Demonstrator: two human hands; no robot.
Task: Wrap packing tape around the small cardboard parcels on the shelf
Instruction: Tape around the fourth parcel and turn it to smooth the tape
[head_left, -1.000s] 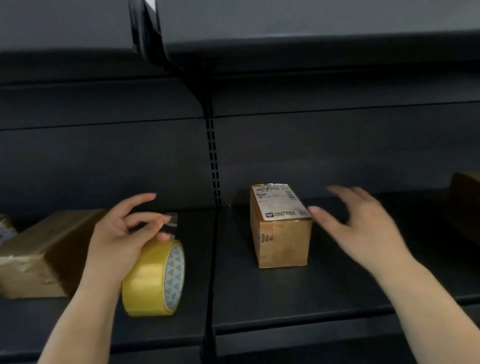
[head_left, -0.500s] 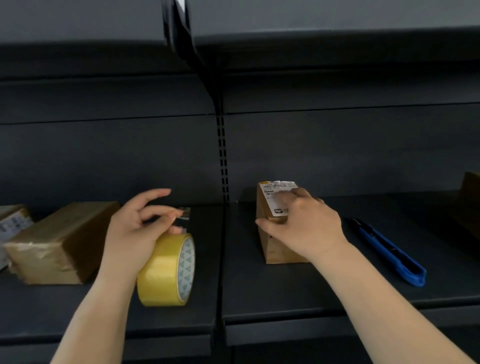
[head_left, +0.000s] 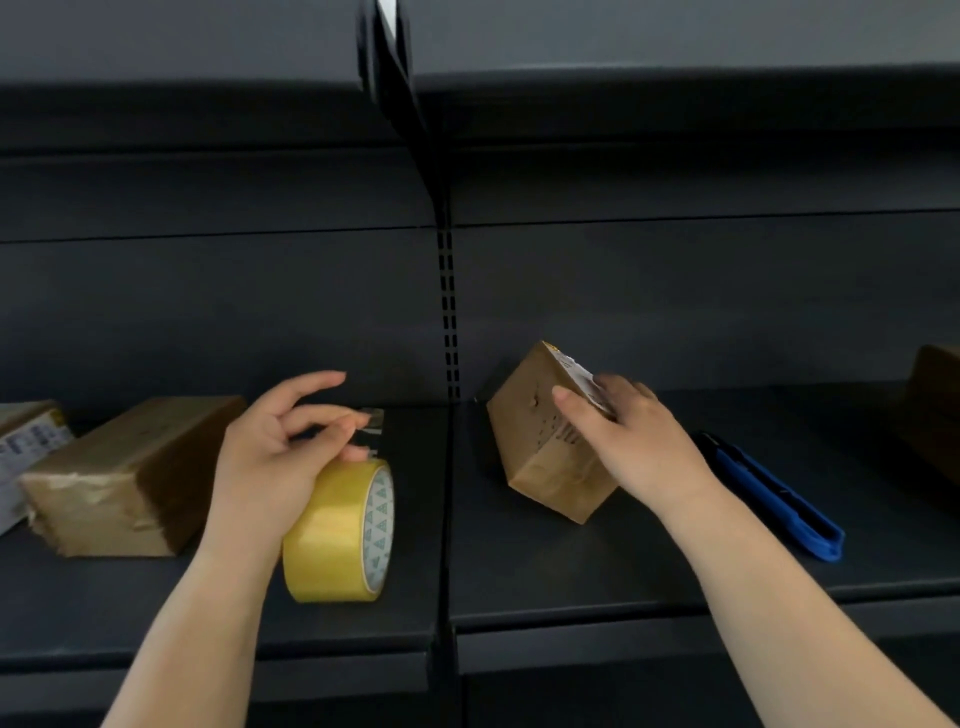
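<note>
Plainly, the small parcel (head_left: 545, 441) stands tipped on one edge on the shelf (head_left: 519, 571), right hand (head_left: 628, 441) gripping its top; it could topple if that hold slackens; left hand (head_left: 280, 457) pinches the free end above the yellow tape roll (head_left: 337, 535), which may stick to itself; the parcel's white label is too blurred to read.

Dim, flat light falls from the front onto the dark shelf (head_left: 571, 561), leaving the underside of the upper shelf nearly black. The tape roll (head_left: 337, 530) shows a soft sheen. Soft shadows sit left of the tilted parcel (head_left: 540, 441). Wide-angle bending curves the edges; the right hand (head_left: 639, 447) is slightly blurred
</note>
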